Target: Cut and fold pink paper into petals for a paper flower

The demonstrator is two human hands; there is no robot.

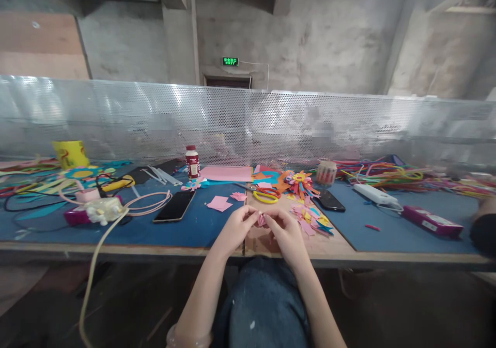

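Note:
My left hand [239, 229] and my right hand [284, 230] meet near the table's front edge, both pinching a small folded pink paper [262, 220] between their fingertips. Just beyond them lie scissors with yellow handles [265, 197]. Pink paper squares [219, 203] rest on the blue mat left of my hands, with a small folded pink piece [238, 196] beside them. To the right is a pile of pink, yellow and blue folded papers [312, 218]. A multicoloured paper flower [300, 183] sits behind that pile.
A black phone [175, 206], a red bottle [192, 162] and a cable-wrapped power strip [101, 211] stand or lie to the left. Rightward are another phone [329, 201], a white power strip [375, 195] and a purple box [432, 221]. A perforated metal screen [287, 125] runs behind.

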